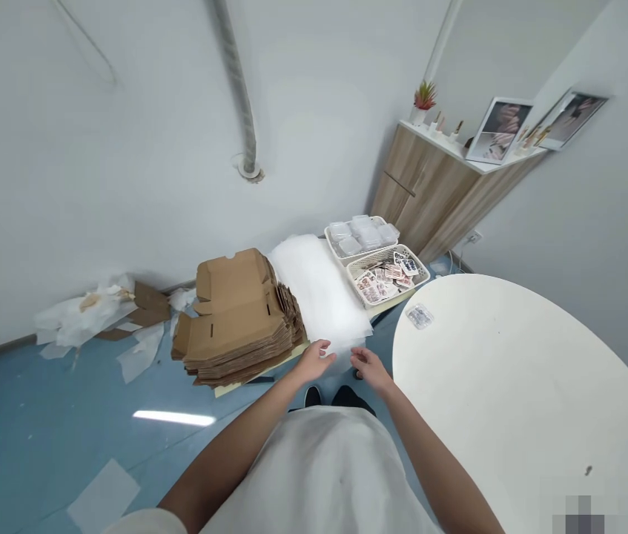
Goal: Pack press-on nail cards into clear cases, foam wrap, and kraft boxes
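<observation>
A stack of thin white translucent sheets (319, 285) lies on a low table, with its front end hanging over the near edge. My left hand (314, 363) is at the left of that hanging end, thumb and fingers apart. Facing it from the right, my right hand (371, 368) has its fingers slightly bent and spread. Both hands are close to the sheets; whether the fingertips touch them is hard to see. Left of the sheets is a tall pile of flattened brown cardboard boxes (241, 315).
Behind are a basket of clear plastic cases (361, 233) and a basket of small printed cards (388, 276). A round white table (514, 371) at right bears a small clear pack (420, 317). A wooden cabinet (430, 185) stands beyond. Crumpled wrapping (83, 315) litters the floor at left.
</observation>
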`<state>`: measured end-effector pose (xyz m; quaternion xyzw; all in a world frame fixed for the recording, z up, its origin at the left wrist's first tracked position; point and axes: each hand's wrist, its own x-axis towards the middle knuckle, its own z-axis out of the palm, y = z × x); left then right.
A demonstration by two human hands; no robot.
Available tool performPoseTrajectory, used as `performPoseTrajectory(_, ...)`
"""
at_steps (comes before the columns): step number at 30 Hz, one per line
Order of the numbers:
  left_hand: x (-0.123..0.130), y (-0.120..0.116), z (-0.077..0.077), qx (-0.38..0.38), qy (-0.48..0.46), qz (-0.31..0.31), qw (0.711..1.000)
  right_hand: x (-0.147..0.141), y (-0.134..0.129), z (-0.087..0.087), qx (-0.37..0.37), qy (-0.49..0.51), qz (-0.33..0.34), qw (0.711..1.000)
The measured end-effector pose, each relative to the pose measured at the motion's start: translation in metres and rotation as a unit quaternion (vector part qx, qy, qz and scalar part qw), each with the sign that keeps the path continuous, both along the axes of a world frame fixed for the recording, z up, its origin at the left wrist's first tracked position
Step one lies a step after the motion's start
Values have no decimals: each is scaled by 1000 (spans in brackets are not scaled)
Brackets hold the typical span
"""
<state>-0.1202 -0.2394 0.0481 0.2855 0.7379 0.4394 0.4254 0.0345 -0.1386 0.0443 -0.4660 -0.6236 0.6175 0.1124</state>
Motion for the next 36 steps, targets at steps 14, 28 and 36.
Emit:
performPoseTrajectory(14,-33,93,-18,-98,27,139,985,-94,88,-14,89,-68,133,985)
performPoseTrajectory(28,-51,121,-42,-120,-34,338,933,-127,107,-47,113,-105,249,956)
performPoseTrajectory(36,-47,135,-11,26,-158,315,936,-124,117,-16,-44,-18,212,976)
